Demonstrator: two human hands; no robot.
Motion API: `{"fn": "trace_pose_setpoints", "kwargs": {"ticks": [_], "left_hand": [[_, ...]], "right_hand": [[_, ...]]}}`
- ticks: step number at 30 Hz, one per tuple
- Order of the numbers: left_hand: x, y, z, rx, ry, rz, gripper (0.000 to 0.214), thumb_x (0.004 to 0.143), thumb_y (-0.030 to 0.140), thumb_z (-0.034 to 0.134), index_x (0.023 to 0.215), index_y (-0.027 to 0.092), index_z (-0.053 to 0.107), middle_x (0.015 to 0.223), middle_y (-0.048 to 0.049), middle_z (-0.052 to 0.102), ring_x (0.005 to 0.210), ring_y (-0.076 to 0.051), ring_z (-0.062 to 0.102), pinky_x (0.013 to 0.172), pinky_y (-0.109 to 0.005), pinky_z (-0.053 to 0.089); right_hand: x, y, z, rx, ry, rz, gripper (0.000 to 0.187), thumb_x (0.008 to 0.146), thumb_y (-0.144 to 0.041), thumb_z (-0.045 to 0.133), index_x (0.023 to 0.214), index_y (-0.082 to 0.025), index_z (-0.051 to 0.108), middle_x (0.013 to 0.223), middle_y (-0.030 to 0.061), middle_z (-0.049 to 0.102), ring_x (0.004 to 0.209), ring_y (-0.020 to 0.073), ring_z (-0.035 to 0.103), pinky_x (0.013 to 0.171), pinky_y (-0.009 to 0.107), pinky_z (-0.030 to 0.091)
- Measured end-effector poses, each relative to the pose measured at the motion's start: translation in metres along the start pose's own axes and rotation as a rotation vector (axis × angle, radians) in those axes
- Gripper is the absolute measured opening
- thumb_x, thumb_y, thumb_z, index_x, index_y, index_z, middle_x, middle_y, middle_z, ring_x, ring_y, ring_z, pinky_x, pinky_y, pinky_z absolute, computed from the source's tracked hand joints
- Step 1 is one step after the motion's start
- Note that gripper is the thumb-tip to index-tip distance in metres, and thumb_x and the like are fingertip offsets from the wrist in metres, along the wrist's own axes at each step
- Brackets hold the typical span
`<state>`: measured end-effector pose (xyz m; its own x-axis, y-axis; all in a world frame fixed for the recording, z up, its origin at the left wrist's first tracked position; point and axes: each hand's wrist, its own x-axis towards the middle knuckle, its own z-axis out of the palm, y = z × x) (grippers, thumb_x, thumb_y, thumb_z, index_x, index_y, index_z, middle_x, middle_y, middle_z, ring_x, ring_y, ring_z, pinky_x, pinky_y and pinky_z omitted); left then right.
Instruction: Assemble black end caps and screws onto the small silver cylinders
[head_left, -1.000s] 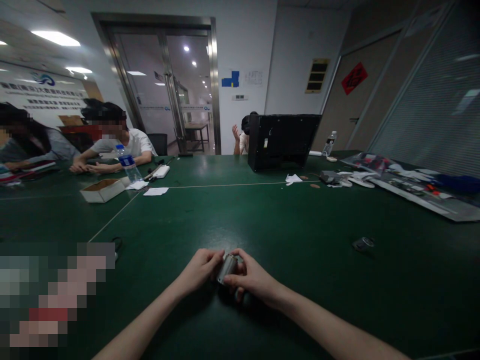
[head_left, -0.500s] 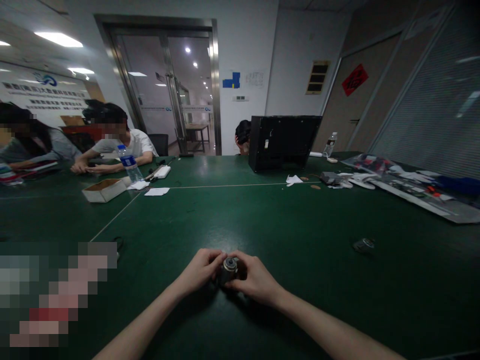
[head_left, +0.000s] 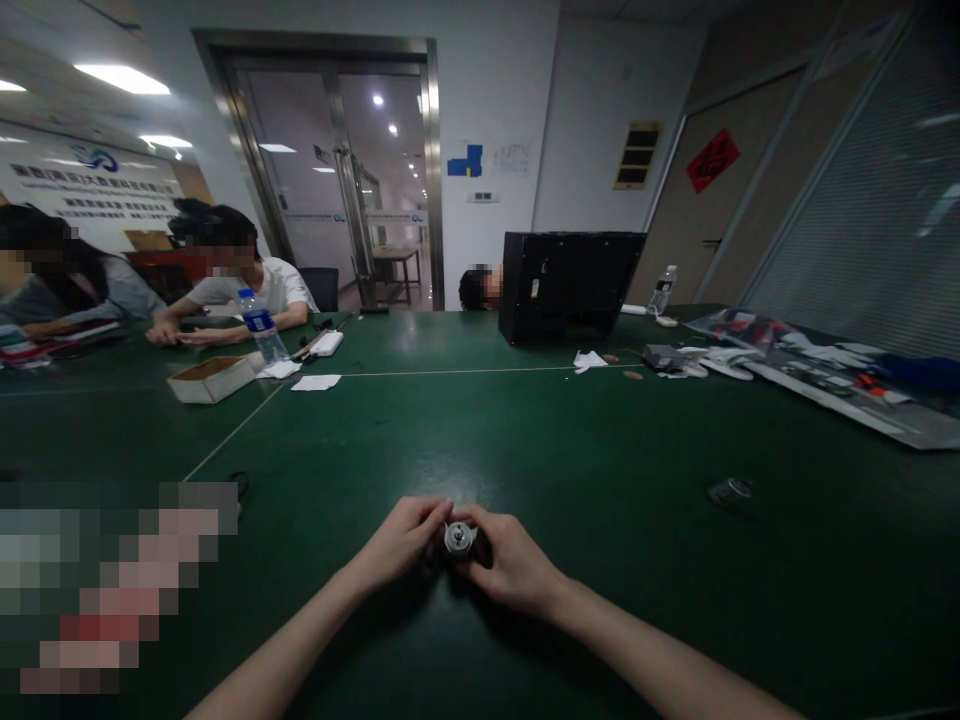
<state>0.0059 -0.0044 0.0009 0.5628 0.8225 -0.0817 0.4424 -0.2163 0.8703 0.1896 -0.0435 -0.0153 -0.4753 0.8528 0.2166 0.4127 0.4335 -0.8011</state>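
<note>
A small metal cylinder with a central shaft, which looks like an electric motor, is held low over the green table between both hands. Its round end with the shaft faces up toward me. My right hand is closed around its right side, thumb below and forefinger above. My left hand is closed at its left side, fingertips against it; part of those fingers is hidden. Off to the right, a second small motor lies on its side on the table, away from my hands.
A black monitor-like box stands at the far side, partly hiding a person. Two people sit at the far left, near a water bottle and an open white box. A cluttered grey board lies at the right. Bottom left is pixelated.
The motor has tipped so that its shaft end faces me more directly. Both hands stay in nearly the same place. The person behind the black box has lowered their head.
</note>
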Motion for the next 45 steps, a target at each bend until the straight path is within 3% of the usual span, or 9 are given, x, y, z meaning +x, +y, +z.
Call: {"fn": "trace_pose_setpoints", "kwargs": {"ticks": [3,7,10,13,19,25,33,45], "left_hand": [[-0.001,0.001,-0.002,0.028,0.0,0.037,0.047,0.092,0.052,0.033,0.072,0.013,0.051,0.056,0.0036,0.046,0.05,-0.01,0.044,0.048,-0.02,0.033],[-0.005,0.004,-0.006,0.141,0.033,0.191,0.044,0.092,0.048,0.034,0.078,0.013,0.056,0.068,0.0002,0.053,0.062,-0.013,0.049,0.056,-0.021,0.036],[-0.01,0.008,-0.007,0.254,0.015,0.251,0.032,0.087,0.046,0.048,0.089,0.014,0.056,0.077,-0.0008,0.057,0.067,-0.014,0.051,0.06,-0.022,0.038],[-0.012,0.013,-0.007,0.368,0.003,0.23,0.028,0.077,0.039,0.063,0.092,0.016,0.055,0.081,-0.0011,0.058,0.069,-0.015,0.052,0.062,-0.023,0.038],[-0.013,0.019,-0.014,0.32,-0.089,0.171,0.033,0.072,0.033,0.069,0.096,0.016,0.055,0.09,-0.0021,0.06,0.078,-0.017,0.056,0.067,-0.025,0.042],[-0.008,0.013,-0.016,0.166,-0.01,0.072,0.03,0.073,0.026,0.067,0.098,0.016,0.054,0.092,-0.0024,0.059,0.079,-0.017,0.056,0.068,-0.026,0.044],[-0.007,0.013,-0.008,0.029,0.083,0.131,0.028,0.069,0.022,0.071,0.093,0.015,0.057,0.087,-0.0012,0.062,0.076,-0.015,0.056,0.069,-0.025,0.045],[-0.007,0.01,-0.001,0.333,0.11,0.245,0.028,0.069,0.032,0.075,0.089,0.016,0.064,0.08,0.0006,0.058,0.071,-0.014,0.052,0.063,-0.022,0.039]], "right_hand": [[-0.001,-0.001,0.0,-0.09,0.027,-0.041,0.034,0.072,-0.014,0.055,0.105,-0.021,0.057,0.081,-0.0009,0.061,0.061,0.0106,0.049,0.059,0.021,0.037],[-0.003,-0.003,-0.001,-0.21,0.048,-0.042,0.037,0.07,-0.019,0.059,0.107,-0.024,0.06,0.091,0.0019,0.059,0.073,0.0137,0.053,0.066,0.024,0.039],[-0.003,-0.003,-0.002,-0.255,0.031,-0.008,0.035,0.073,-0.026,0.06,0.108,-0.025,0.061,0.096,0.0036,0.058,0.079,0.0157,0.055,0.068,0.025,0.04],[-0.003,-0.002,-0.002,-0.278,0.001,0.005,0.032,0.076,-0.031,0.059,0.107,-0.025,0.063,0.093,0.0035,0.06,0.079,0.0162,0.056,0.069,0.025,0.04],[-0.001,-0.001,-0.003,-0.235,-0.017,0.029,0.029,0.079,-0.032,0.058,0.106,-0.023,0.064,0.09,0.0034,0.064,0.075,0.0159,0.058,0.066,0.025,0.04],[0.003,0.004,-0.009,-0.005,0.018,0.086,0.027,0.086,-0.032,0.052,0.106,-0.018,0.063,0.091,0.0044,0.067,0.078,0.0167,0.059,0.069,0.026,0.041],[0.003,0.007,-0.006,-0.021,0.051,0.043,0.029,0.075,-0.029,0.066,0.101,-0.019,0.061,0.096,0.0043,0.065,0.089,0.0193,0.058,0.079,0.03,0.041],[0.005,0.017,0.004,-0.144,0.017,0.059,0.029,0.072,-0.039,0.07,0.09,-0.017,0.064,0.088,0.0033,0.065,0.086,0.0191,0.055,0.077,0.029,0.036]]}}
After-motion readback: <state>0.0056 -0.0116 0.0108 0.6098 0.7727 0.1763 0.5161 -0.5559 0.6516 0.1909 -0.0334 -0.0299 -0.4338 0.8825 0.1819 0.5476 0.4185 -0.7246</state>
